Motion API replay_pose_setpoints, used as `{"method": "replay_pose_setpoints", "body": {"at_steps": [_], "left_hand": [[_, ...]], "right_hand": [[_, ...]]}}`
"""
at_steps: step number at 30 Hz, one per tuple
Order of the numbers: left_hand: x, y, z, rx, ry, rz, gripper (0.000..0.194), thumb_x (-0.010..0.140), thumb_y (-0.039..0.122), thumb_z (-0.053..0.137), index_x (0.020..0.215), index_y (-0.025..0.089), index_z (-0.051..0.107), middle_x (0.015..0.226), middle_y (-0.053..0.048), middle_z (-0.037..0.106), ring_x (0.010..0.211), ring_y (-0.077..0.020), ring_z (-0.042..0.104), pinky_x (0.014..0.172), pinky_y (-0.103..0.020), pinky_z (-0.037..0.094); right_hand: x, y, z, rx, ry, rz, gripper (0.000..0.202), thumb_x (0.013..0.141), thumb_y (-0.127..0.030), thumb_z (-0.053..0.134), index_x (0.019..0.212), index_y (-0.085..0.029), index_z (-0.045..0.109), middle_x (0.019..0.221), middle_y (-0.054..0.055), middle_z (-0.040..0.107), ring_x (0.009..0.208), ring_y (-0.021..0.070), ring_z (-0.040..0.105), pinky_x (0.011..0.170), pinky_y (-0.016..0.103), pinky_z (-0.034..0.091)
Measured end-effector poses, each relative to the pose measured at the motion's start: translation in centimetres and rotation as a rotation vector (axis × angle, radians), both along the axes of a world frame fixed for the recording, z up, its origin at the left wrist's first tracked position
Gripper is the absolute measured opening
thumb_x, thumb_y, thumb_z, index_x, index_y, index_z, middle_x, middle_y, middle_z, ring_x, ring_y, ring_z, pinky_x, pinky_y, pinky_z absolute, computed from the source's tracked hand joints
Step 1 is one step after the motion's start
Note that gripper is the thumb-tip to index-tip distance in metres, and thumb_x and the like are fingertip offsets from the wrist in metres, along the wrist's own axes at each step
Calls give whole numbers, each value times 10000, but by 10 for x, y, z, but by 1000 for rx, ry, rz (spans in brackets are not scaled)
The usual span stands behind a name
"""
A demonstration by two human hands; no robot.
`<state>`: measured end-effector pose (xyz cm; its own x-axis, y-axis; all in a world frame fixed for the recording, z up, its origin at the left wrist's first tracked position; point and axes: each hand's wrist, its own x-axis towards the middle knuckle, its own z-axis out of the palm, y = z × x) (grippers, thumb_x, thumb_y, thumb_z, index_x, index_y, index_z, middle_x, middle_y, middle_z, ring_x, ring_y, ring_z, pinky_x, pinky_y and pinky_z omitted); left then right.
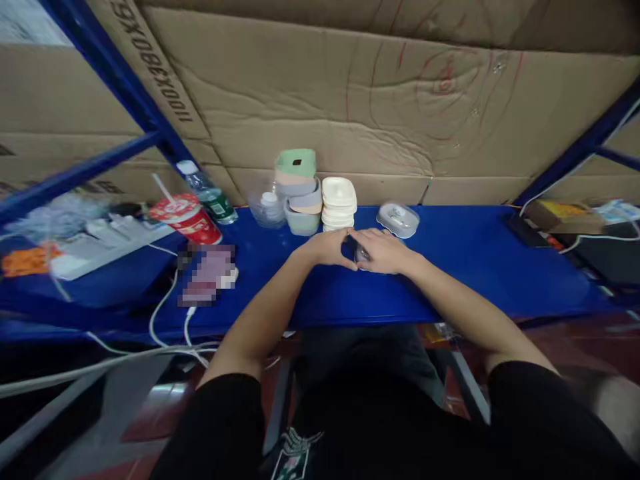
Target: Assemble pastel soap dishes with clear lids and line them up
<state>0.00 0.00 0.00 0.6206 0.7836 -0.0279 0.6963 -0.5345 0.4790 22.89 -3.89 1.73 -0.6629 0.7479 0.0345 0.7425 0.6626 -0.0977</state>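
Small greyish object [361,255], mostly hidden by fingers [376,241].

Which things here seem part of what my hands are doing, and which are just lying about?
Likely in use:
- half-hidden item between left hand and right hand
- coloured tubs
- cream stack
- clear container

Apparently lying about:
- red cup
- plastic bottle
- white cables

The surface [480,260] was a flat, glossy blue top. Along its back stood stacked clear containers [267,210], then a pile of pastel boxes [301,200] in green, peach and grey, with a stack of cream lids [339,193] just beside it. To the right of the lids sat a clear dish [399,220]. Toward the left stood a green-labelled bottle [213,197] and, near it, a red cup [193,220] with a straw. A blurred purple object [207,273] lay in front of the cup.
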Motion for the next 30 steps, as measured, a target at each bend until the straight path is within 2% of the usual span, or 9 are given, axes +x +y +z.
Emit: {"method": "replay_pose_setpoints", "body": {"at_steps": [5, 13, 16, 18, 21, 23, 26, 28, 30], "left_hand": [[-8, 5, 4, -13, 0, -32, 1020, 660, 619, 925, 1523, 170, 618, 1529, -174, 675, 1399, -405, 636, 1146, -474, 507], [-11, 9, 2, -33, -80, -89, 1054, 626, 583, 955, 1538, 174, 621, 1403, -181, 736, 1249, -401, 711, 1027, -465, 554], [-8, 6, 4, -13, -204, -63, 986, 658, 616, 951, 1491, 179, 655, 1340, -185, 755, 1106, -338, 745, 931, -422, 574], [-1, 2, 6, -37, -414, -63, 846, 774, 642, 876, 1440, 157, 682, 1258, -178, 777, 914, -241, 735, 814, -363, 573], [16, -9, 10, -118, -784, -101, 637, 930, 666, 733, 1288, 139, 750, 1092, -134, 794, 748, -149, 663, 699, -299, 544], [27, -19, 12, -135, -927, -99, 536, 929, 650, 757, 1123, 152, 787, 971, -91, 780, 736, -136, 646, 687, -282, 536], [37, -32, 17, -123, -974, -42, 407, 867, 563, 856, 919, 167, 777, 827, -41, 735, 705, -127, 614, 675, -277, 526], [37, -39, 21, -134, -966, -37, 373, 855, 526, 869, 881, 168, 766, 793, -35, 726, 678, -124, 606, 652, -276, 521], [29, -42, 26, -73, -938, -64, 341, 870, 500, 848, 907, 170, 768, 776, -32, 725, 626, -116, 589, 607, -268, 502]], "right_hand": [[-7, 5, -4, -6, 85, 35, 939, 913, -430, 729, 1746, -194, 365, 1638, 220, 578, 1435, 480, 580, 1118, 683, 488], [8, -4, -1, 43, 257, 72, 895, 909, -531, 760, 1696, -228, 460, 1602, 176, 618, 1450, 446, 578, 1153, 670, 500], [16, -8, 3, 169, 385, 67, 798, 956, -596, 707, 1654, -259, 516, 1592, 148, 633, 1452, 414, 588, 1195, 649, 489], [20, -9, 4, 312, 494, 49, 787, 974, -675, 663, 1644, -287, 521, 1600, 136, 626, 1474, 414, 572, 1227, 666, 460], [23, -8, -2, 471, 588, 59, 923, 910, -819, 664, 1673, -342, 460, 1615, 122, 603, 1518, 452, 525, 1251, 723, 414], [19, -5, -10, 505, 591, 112, 987, 882, -861, 669, 1698, -375, 399, 1611, 115, 597, 1534, 462, 508, 1245, 739, 414], [11, -2, -24, 514, 570, 158, 987, 909, -846, 651, 1724, -406, 311, 1628, 114, 569, 1548, 443, 500, 1235, 737, 428], [7, -1, -31, 525, 563, 150, 996, 910, -840, 655, 1728, -424, 269, 1645, 111, 545, 1557, 438, 491, 1235, 746, 419], [8, 0, -35, 584, 593, 141, 1069, 867, -867, 680, 1733, -442, 218, 1658, 107, 526, 1573, 452, 467, 1239, 772, 391]]}}
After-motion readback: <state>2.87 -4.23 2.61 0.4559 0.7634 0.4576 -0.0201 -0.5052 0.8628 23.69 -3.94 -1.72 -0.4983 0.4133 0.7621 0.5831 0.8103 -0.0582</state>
